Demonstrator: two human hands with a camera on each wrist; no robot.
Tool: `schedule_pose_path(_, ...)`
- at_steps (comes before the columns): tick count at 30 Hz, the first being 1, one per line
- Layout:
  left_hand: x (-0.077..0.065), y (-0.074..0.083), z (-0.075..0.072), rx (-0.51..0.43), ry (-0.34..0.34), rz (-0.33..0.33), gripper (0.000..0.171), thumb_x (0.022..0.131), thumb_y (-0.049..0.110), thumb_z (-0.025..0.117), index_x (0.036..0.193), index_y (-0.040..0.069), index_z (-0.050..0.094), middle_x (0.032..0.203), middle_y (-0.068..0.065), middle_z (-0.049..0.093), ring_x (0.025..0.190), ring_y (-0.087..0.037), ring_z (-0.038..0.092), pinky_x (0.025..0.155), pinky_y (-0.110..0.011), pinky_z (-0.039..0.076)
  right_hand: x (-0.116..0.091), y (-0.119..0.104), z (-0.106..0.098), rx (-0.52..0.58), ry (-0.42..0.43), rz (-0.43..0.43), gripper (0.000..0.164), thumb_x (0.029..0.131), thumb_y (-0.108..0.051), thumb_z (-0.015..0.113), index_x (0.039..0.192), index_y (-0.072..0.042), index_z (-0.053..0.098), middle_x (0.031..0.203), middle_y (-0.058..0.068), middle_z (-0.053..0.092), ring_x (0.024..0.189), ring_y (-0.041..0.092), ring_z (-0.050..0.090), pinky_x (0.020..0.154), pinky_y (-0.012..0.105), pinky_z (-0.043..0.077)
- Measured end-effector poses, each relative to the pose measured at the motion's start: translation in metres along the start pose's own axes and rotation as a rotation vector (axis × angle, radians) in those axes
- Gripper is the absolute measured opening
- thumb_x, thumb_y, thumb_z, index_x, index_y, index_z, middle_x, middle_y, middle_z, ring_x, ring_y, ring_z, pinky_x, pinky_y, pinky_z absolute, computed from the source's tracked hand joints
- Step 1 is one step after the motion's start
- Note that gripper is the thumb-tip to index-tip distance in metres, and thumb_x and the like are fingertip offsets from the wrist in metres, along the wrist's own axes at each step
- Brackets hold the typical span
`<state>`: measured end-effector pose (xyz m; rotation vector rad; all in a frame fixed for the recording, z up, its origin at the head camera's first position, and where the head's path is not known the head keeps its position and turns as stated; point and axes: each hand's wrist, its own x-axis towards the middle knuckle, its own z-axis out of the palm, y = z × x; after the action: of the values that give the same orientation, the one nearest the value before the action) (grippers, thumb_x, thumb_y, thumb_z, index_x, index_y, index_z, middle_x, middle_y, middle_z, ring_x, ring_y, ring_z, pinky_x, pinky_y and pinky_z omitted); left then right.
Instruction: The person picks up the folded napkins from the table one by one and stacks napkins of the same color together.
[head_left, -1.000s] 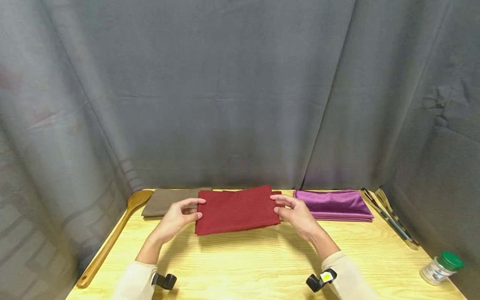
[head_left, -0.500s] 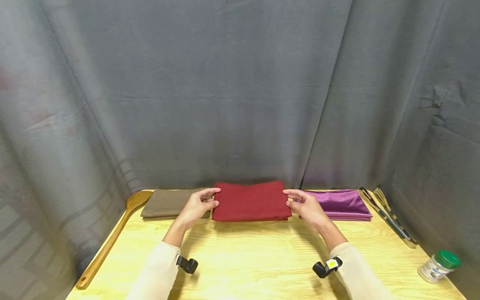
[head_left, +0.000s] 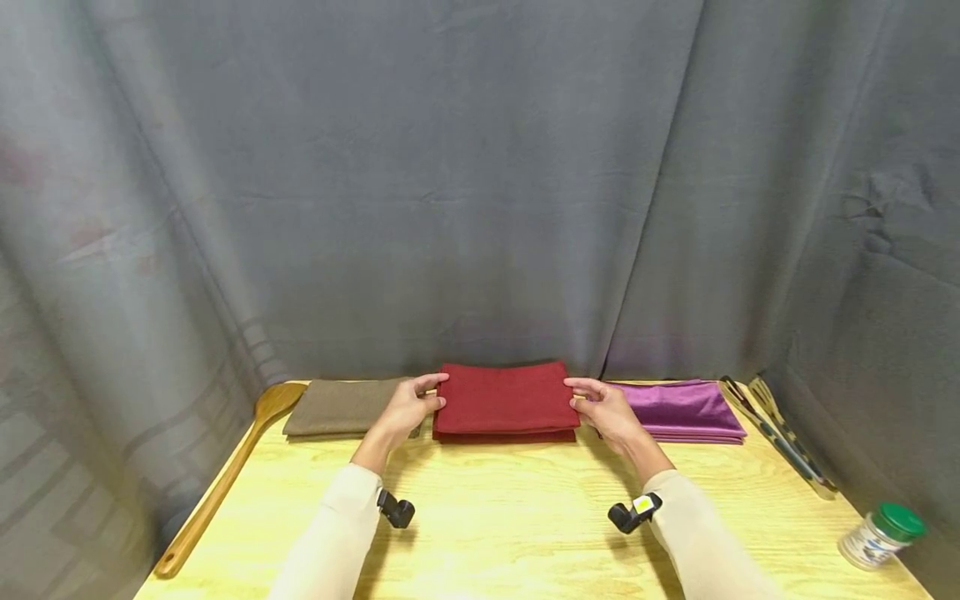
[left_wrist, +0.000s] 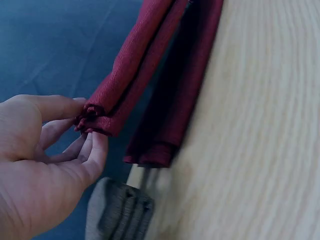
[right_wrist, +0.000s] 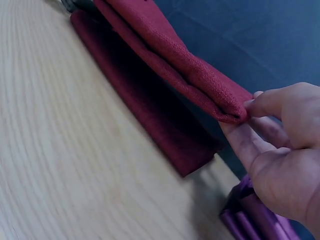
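A folded red cloth [head_left: 506, 398] is held up between both hands near the back of the table. My left hand [head_left: 405, 410] pinches its left end, thumb on one side and fingers on the other, as the left wrist view shows. At the right end my right hand [head_left: 609, 412] pinches it the same way. Below hangs a gap, and under it a second folded red cloth [right_wrist: 145, 110] lies on the wooden table, its front edge [head_left: 506, 437] peeking out in the head view.
A folded brown cloth [head_left: 337, 408] lies left of the red ones, a folded purple cloth [head_left: 686, 410] right. A long wooden spatula [head_left: 225, 479] lies along the left edge. Tongs [head_left: 780, 433] and a green-lidded jar [head_left: 883, 535] stand along the right side. A grey curtain [head_left: 480, 183] rises behind.
Both hands have carried the red cloth back and to the right, levelling it over the other red cloth. In the last half second it has shifted only slightly.
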<state>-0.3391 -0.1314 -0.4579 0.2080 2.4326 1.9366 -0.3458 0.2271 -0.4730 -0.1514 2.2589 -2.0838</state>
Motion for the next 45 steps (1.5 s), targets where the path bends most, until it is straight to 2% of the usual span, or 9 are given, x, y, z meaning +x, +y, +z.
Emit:
schedule_pose_path(5, 0.001, -0.012, 0.002, 0.034, 0.006, -0.023, 0.050, 0.093, -0.003, 0.063, 0.142, 0.004, 0.061, 0.152, -0.022, 0.053, 0.111, -0.020, 0.062, 0.093, -0.026, 0.050, 0.002, 0.007, 0.007, -0.010, 0.026, 0.047, 0.048, 0.096, 0.006, 0.059, 0.144, 0.005, 0.054, 0.142, 0.026, 0.053, 0.092, 0.001, 0.058, 0.073, 0.016, 0.051)
schedule_pose_path(10, 0.002, -0.019, 0.006, 0.059, 0.023, -0.017, 0.050, 0.093, -0.004, 0.063, 0.142, 0.003, 0.061, 0.152, -0.023, 0.053, 0.120, -0.026, 0.062, 0.098, -0.033, 0.052, 0.003, 0.012, 0.010, -0.001, 0.036, 0.048, 0.049, 0.097, 0.007, 0.057, 0.146, 0.006, 0.052, 0.147, 0.029, 0.051, 0.098, 0.002, 0.059, 0.077, 0.016, 0.053)
schedule_pose_path(18, 0.004, -0.017, 0.010, 0.083, 0.037, -0.035, 0.050, 0.094, -0.006, 0.059, 0.144, 0.003, 0.059, 0.152, -0.024, 0.052, 0.121, -0.029, 0.062, 0.102, -0.038, 0.051, 0.005, 0.015, 0.015, -0.019, 0.089, 0.035, 0.046, 0.096, 0.008, 0.058, 0.141, 0.006, 0.056, 0.140, 0.028, 0.056, 0.089, 0.004, 0.059, 0.071, 0.017, 0.052)
schedule_pose_path(24, 0.004, -0.016, 0.012, 0.095, 0.041, -0.077, 0.050, 0.096, -0.008, 0.057, 0.145, 0.002, 0.057, 0.154, -0.027, 0.049, 0.132, -0.036, 0.056, 0.106, -0.042, 0.050, 0.005, 0.019, 0.021, -0.072, 0.117, 0.027, 0.042, 0.094, 0.010, 0.058, 0.136, 0.008, 0.060, 0.135, 0.030, 0.060, 0.103, 0.015, 0.060, 0.076, 0.014, 0.049)
schedule_pose_path(29, 0.004, -0.016, 0.014, 0.111, 0.032, -0.105, 0.050, 0.097, -0.009, 0.054, 0.146, 0.001, 0.055, 0.155, -0.027, 0.046, 0.130, -0.034, 0.057, 0.100, -0.037, 0.053, 0.003, 0.021, 0.024, -0.117, 0.134, 0.006, 0.042, 0.092, 0.011, 0.057, 0.135, 0.009, 0.061, 0.135, 0.032, 0.060, 0.122, 0.033, 0.058, 0.080, 0.010, 0.046)
schedule_pose_path(32, 0.004, -0.015, 0.014, 0.114, 0.016, -0.115, 0.051, 0.098, -0.010, 0.052, 0.148, -0.001, 0.051, 0.154, -0.029, 0.046, 0.123, -0.032, 0.060, 0.093, -0.033, 0.056, 0.003, 0.021, 0.025, -0.166, 0.136, -0.004, 0.042, 0.092, 0.010, 0.056, 0.134, 0.009, 0.062, 0.134, 0.032, 0.062, 0.126, 0.038, 0.057, 0.081, 0.010, 0.044)
schedule_pose_path(36, 0.002, -0.012, 0.014, 0.123, -0.006, -0.120, 0.054, 0.097, -0.012, 0.050, 0.150, -0.003, 0.047, 0.151, -0.031, 0.047, 0.116, -0.032, 0.063, 0.086, -0.034, 0.058, 0.002, 0.020, 0.026, -0.209, 0.137, -0.012, 0.041, 0.091, 0.010, 0.056, 0.132, 0.008, 0.063, 0.131, 0.032, 0.063, 0.126, 0.040, 0.058, 0.082, 0.013, 0.044)
schedule_pose_path(40, 0.000, -0.010, 0.015, 0.146, -0.017, -0.123, 0.056, 0.096, -0.013, 0.049, 0.151, -0.005, 0.045, 0.151, -0.031, 0.047, 0.116, -0.033, 0.064, 0.087, -0.036, 0.059, 0.002, 0.019, 0.026, -0.232, 0.127, -0.022, 0.041, 0.091, 0.011, 0.054, 0.131, 0.009, 0.062, 0.131, 0.033, 0.063, 0.125, 0.041, 0.058, 0.083, 0.015, 0.045)
schedule_pose_path(45, -0.002, -0.006, 0.017, 0.218, -0.007, -0.112, 0.060, 0.093, -0.014, 0.048, 0.152, -0.005, 0.044, 0.147, -0.031, 0.051, 0.116, -0.035, 0.065, 0.085, -0.036, 0.059, 0.000, 0.016, 0.027, -0.257, 0.105, -0.028, 0.044, 0.091, 0.012, 0.051, 0.134, 0.011, 0.058, 0.134, 0.035, 0.061, 0.126, 0.043, 0.059, 0.084, 0.017, 0.046)
